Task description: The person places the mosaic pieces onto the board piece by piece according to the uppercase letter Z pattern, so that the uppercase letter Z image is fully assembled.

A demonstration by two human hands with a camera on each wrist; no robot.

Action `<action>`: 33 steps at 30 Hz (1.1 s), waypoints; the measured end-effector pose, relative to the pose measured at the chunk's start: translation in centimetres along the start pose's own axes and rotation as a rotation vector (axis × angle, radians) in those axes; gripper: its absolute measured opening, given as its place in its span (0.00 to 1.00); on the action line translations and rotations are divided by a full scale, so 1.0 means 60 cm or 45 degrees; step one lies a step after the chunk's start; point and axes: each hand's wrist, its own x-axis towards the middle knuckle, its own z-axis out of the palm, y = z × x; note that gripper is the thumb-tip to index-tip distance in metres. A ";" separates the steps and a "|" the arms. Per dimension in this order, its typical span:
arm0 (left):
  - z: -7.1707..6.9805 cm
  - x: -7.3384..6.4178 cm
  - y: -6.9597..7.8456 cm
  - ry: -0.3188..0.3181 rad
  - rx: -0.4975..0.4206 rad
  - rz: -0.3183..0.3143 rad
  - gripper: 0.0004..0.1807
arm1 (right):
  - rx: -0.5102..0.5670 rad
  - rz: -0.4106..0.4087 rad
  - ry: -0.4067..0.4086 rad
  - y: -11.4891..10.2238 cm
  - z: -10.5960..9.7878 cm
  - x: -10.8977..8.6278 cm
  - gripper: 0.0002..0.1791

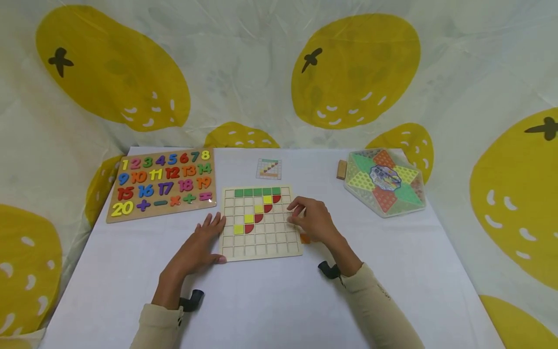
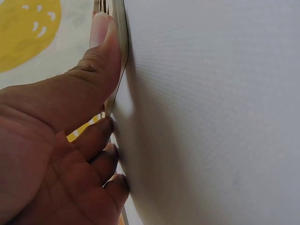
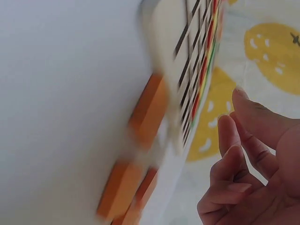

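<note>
A wooden grid board (image 1: pixel 257 247) lies at the middle of the table. Across its top row run several green squares (image 1: pixel 257 192); a diagonal of yellow squares (image 1: pixel 248 218) and red quarter-round pieces (image 1: pixel 258 218) steps down to the left. My left hand (image 1: pixel 202 247) rests at the board's left side, thumb at the near corner and fingers spread along the edge. Over the right edge hovers my right hand (image 1: pixel 314 220), fingers loosely bent, nothing between thumb and fingertips in the right wrist view. Orange blocks (image 3: pixel 149 110) lie beside the board below that hand, mostly hidden in the head view.
Behind the board lies a small pattern card (image 1: pixel 269 168). A number puzzle board (image 1: pixel 161 186) is at the back left. At the back right are a hexagonal Chinese checkers board (image 1: pixel 385 182) and a small wooden block (image 1: pixel 342 169). Patterned cloth (image 1: pixel 253 72) hangs behind the table.
</note>
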 end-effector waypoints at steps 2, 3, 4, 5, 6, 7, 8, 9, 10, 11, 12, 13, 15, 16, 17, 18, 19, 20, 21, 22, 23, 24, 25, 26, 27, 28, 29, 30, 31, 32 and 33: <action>0.000 0.000 0.000 0.002 0.000 0.001 0.64 | -0.008 0.020 0.014 0.015 -0.010 -0.002 0.14; 0.000 0.000 0.000 0.002 0.000 -0.001 0.64 | -0.011 0.029 0.021 0.022 -0.014 -0.003 0.14; 0.000 -0.001 0.000 0.002 0.001 -0.004 0.64 | -0.014 0.039 0.024 0.029 -0.019 -0.005 0.14; -0.001 -0.001 0.000 0.003 0.001 -0.005 0.64 | -0.015 0.051 0.031 0.036 -0.022 -0.006 0.14; -0.001 -0.001 0.000 0.003 0.001 -0.007 0.64 | -0.019 0.059 0.035 0.043 -0.026 -0.007 0.14; -0.002 -0.001 0.000 0.002 0.002 -0.008 0.64 | -0.027 0.070 0.038 0.049 -0.029 -0.007 0.14; -0.002 0.000 0.000 0.000 0.001 -0.008 0.64 | -0.041 0.085 0.041 0.054 -0.031 -0.008 0.14; -0.002 0.000 0.000 -0.001 0.001 -0.008 0.64 | -0.056 0.098 0.044 0.059 -0.034 -0.009 0.14; -0.002 0.000 0.000 -0.002 0.001 -0.008 0.64 | -0.072 0.113 0.047 0.063 -0.036 -0.009 0.15; -0.002 0.000 0.000 -0.003 0.001 -0.007 0.64 | -0.087 0.128 0.052 0.067 -0.037 -0.010 0.15; -0.001 0.000 -0.001 -0.003 0.000 -0.007 0.64 | -0.109 0.140 0.052 0.071 -0.038 -0.010 0.15; -0.001 -0.001 -0.001 -0.004 0.001 -0.005 0.64 | -0.131 0.156 0.053 0.074 -0.039 -0.010 0.16; -0.001 -0.001 -0.001 -0.006 0.000 -0.007 0.64 | -0.165 0.186 0.050 0.079 -0.040 -0.010 0.16; -0.001 -0.001 0.000 -0.006 -0.001 -0.006 0.64 | -0.180 0.199 0.046 0.081 -0.040 -0.010 0.15; -0.001 0.000 0.000 -0.005 0.000 -0.004 0.64 | -0.195 0.208 0.039 0.083 -0.040 -0.009 0.15; -0.001 -0.001 0.000 -0.005 0.000 -0.006 0.64 | -0.208 0.214 0.032 0.084 -0.040 -0.008 0.14; -0.001 -0.001 0.000 -0.005 -0.001 -0.006 0.64 | -0.216 0.219 0.025 0.085 -0.040 -0.007 0.13; -0.001 0.000 0.000 -0.003 -0.001 -0.008 0.64 | -0.218 0.221 0.017 0.085 -0.040 -0.006 0.12; -0.001 0.000 0.000 -0.004 0.000 -0.008 0.64 | -0.220 0.219 0.009 0.085 -0.040 -0.005 0.11; -0.001 0.000 0.000 -0.003 0.001 -0.010 0.64 | -0.218 0.216 0.000 0.085 -0.041 -0.004 0.11; 0.000 0.000 0.000 -0.001 0.002 -0.012 0.64 | -0.214 0.212 -0.007 0.084 -0.041 -0.003 0.11; 0.000 0.000 0.000 -0.002 0.003 -0.014 0.64 | -0.206 0.207 -0.012 0.083 -0.041 -0.002 0.11; 0.000 0.000 0.000 -0.001 0.003 -0.011 0.64 | -0.197 0.199 -0.015 0.082 -0.041 -0.001 0.11; 0.000 0.000 0.000 -0.001 0.003 -0.008 0.64 | -0.187 0.189 -0.021 0.081 -0.040 0.000 0.11; 0.000 0.000 0.000 0.000 0.002 -0.004 0.64 | -0.178 0.178 -0.025 0.079 -0.040 0.000 0.11; 0.000 0.000 0.000 0.001 -0.002 -0.003 0.64 | -0.168 0.165 -0.025 0.077 -0.040 0.000 0.11; 0.000 -0.001 0.000 0.002 -0.007 0.000 0.64 | -0.161 0.154 -0.024 0.074 -0.039 -0.001 0.10; 0.000 -0.001 0.000 0.002 -0.011 0.002 0.64 | -0.159 0.138 -0.025 0.070 -0.039 -0.001 0.10; 0.000 -0.001 -0.001 0.004 -0.014 0.005 0.64 | -0.158 0.123 -0.026 0.066 -0.039 -0.002 0.09; 0.000 -0.002 -0.001 0.004 -0.018 0.005 0.64 | -0.158 0.110 -0.025 0.061 -0.038 -0.003 0.08; 0.000 -0.002 -0.001 0.005 -0.019 0.004 0.64 | -0.154 0.102 -0.019 0.055 -0.037 -0.004 0.08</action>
